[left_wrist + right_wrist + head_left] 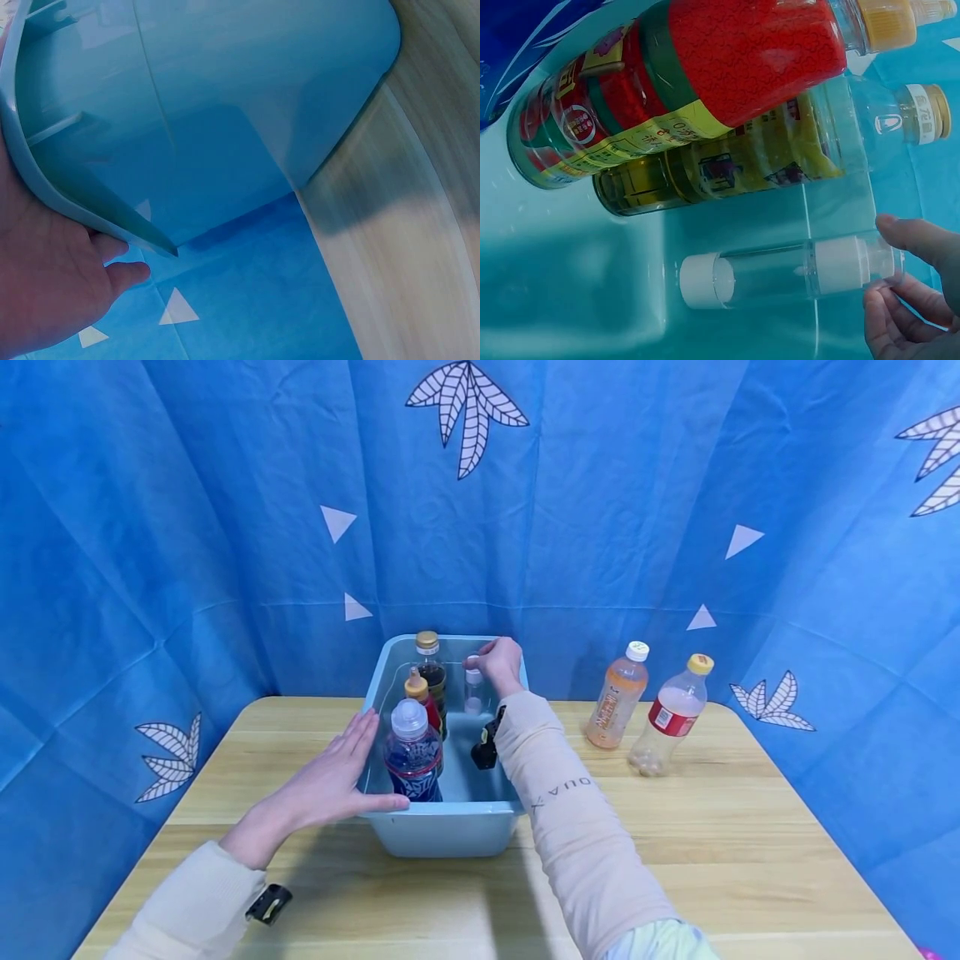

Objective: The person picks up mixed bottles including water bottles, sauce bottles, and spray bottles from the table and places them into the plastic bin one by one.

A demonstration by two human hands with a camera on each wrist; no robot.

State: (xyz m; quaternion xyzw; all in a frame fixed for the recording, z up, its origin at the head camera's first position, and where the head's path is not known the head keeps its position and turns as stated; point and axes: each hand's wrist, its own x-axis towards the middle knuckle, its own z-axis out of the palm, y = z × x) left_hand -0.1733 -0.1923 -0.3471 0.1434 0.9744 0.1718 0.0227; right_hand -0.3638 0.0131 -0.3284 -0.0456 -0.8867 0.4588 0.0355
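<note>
Sleeves (581, 827), wooden tabletop (750, 852), tub (444, 837), blue curtain (622, 485)

In the head view, the tub (444, 833) hides the base of the blue bottle (413, 753).

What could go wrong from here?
The right hand pinches the small clear bottle with white bands only near its top, so it might slip or tip. A sideways swing could knock the tall gold-capped clear bottle beside it. The left hand rests on the light-blue plastic tub; pressing hard might tilt it.
</note>
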